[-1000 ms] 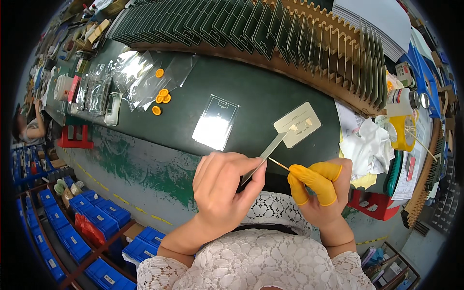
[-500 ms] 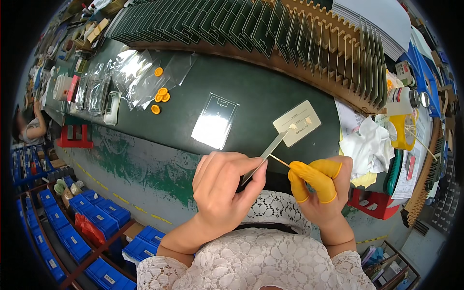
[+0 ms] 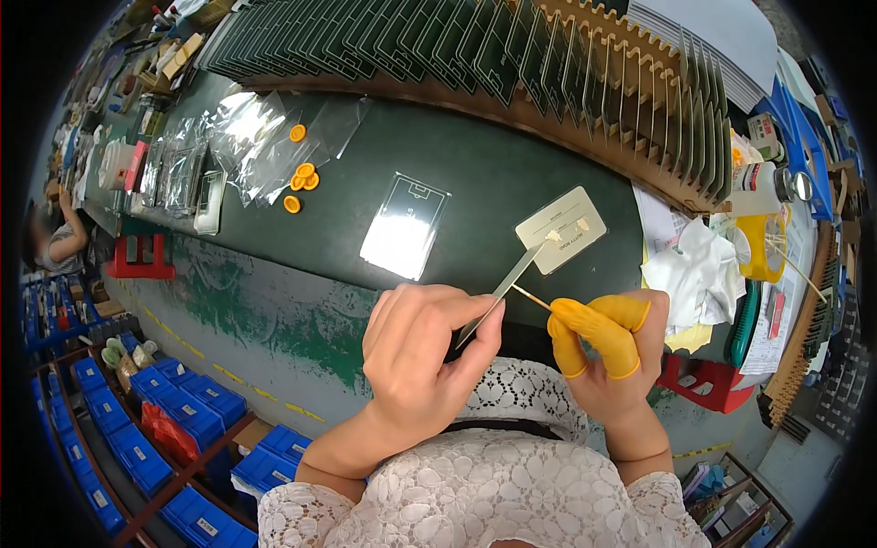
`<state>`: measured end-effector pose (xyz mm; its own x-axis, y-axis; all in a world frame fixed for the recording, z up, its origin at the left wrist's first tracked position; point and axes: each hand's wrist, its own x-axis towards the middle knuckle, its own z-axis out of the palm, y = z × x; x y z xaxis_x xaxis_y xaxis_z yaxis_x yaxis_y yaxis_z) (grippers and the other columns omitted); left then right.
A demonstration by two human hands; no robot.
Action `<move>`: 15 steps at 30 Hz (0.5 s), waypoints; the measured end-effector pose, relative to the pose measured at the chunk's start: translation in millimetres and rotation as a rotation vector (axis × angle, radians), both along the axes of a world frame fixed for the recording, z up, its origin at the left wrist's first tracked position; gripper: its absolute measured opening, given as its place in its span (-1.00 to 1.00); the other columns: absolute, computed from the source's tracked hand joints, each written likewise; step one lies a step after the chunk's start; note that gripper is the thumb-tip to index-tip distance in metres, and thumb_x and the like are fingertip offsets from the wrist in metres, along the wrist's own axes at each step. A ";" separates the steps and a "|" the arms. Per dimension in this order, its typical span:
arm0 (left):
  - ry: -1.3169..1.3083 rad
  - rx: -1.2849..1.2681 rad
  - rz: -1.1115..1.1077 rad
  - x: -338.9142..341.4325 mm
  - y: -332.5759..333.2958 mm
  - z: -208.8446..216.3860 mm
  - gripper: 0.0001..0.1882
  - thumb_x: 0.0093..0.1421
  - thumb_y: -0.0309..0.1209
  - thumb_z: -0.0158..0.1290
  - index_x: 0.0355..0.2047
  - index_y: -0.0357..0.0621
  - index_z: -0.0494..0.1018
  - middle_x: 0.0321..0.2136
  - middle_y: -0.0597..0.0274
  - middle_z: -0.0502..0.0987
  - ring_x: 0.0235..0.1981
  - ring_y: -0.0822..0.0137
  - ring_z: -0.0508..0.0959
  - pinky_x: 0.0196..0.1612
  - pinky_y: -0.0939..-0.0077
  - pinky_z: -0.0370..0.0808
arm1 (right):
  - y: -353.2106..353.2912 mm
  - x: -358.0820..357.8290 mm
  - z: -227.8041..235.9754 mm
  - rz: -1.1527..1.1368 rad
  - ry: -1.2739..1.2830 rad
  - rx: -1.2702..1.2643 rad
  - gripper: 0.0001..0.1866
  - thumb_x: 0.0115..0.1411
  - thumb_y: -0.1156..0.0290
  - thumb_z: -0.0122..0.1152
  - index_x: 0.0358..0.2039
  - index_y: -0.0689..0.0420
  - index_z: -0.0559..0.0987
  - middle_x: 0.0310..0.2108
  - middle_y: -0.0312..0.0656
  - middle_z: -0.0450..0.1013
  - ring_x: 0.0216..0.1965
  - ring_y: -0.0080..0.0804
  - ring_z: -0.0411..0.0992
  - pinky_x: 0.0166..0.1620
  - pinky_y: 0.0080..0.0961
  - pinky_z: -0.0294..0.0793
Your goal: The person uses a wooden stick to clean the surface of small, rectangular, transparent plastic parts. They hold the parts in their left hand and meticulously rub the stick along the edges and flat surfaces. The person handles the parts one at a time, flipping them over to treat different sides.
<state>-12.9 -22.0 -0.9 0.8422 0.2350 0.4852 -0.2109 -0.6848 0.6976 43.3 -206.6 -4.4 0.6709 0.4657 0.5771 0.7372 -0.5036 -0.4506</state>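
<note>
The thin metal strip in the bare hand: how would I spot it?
Start at the dark green table. At its near edge, the left hand pinches a slim grey metal strip slanting up to a cream card. The neighbouring stick is thinner and wooden.

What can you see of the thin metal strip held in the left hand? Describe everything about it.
The metal strip is a flat, narrow, grey blade, shiny like steel. The left hand pinches its lower end between thumb and fingers. It slants up and to the right, its tip reaching the lower left corner of the cream card on the green table. A thin wooden stick, held by the right hand, meets the strip about midway.
</note>
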 end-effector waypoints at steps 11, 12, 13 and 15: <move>-0.003 0.002 -0.005 0.2 0.2 -0.8 -0.75 -0.06 -0.63 0.34 -0.34 -0.22 0.56 -0.48 0.19 0.55 -0.52 0.23 0.50 -0.46 0.42 0.34 | -1.2 -0.6 1.4 0.007 0.013 0.002 -0.56 -0.15 0.48 0.55 -0.17 0.03 0.66 -0.31 -0.34 0.42 -0.37 -0.31 0.35 -0.29 -0.41 0.28; -0.004 0.003 -0.004 0.2 0.2 -0.7 -0.75 -0.06 -0.63 0.34 -0.34 -0.22 0.56 -0.48 0.19 0.55 -0.52 0.23 0.50 -0.46 0.42 0.34 | -1.1 -0.2 1.0 0.006 0.008 0.003 -0.56 -0.14 0.48 0.55 -0.17 0.03 0.66 -0.31 -0.34 0.42 -0.37 -0.31 0.35 -0.29 -0.41 0.28; -0.005 0.004 -0.004 0.2 0.1 -0.6 -0.75 -0.06 -0.63 0.34 -0.34 -0.21 0.56 -0.48 0.19 0.55 -0.52 0.24 0.50 -0.46 0.42 0.34 | -1.0 -0.1 0.8 0.004 0.003 0.005 -0.56 -0.14 0.48 0.55 -0.17 0.03 0.66 -0.31 -0.33 0.42 -0.37 -0.31 0.35 -0.29 -0.41 0.28; -0.001 0.005 0.000 0.1 -0.1 -0.3 -0.75 -0.06 -0.63 0.34 -0.34 -0.21 0.56 -0.48 0.19 0.55 -0.52 0.24 0.50 -0.46 0.42 0.34 | -1.2 -0.8 1.0 0.009 0.015 0.007 -0.57 -0.14 0.48 0.55 -0.17 0.04 0.66 -0.31 -0.33 0.42 -0.37 -0.30 0.35 -0.30 -0.40 0.28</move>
<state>-12.8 -22.0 -1.3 0.8418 0.2329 0.4869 -0.2112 -0.6880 0.6942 42.5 -207.8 -3.4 0.6751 0.4682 0.5701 0.7350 -0.4935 -0.4651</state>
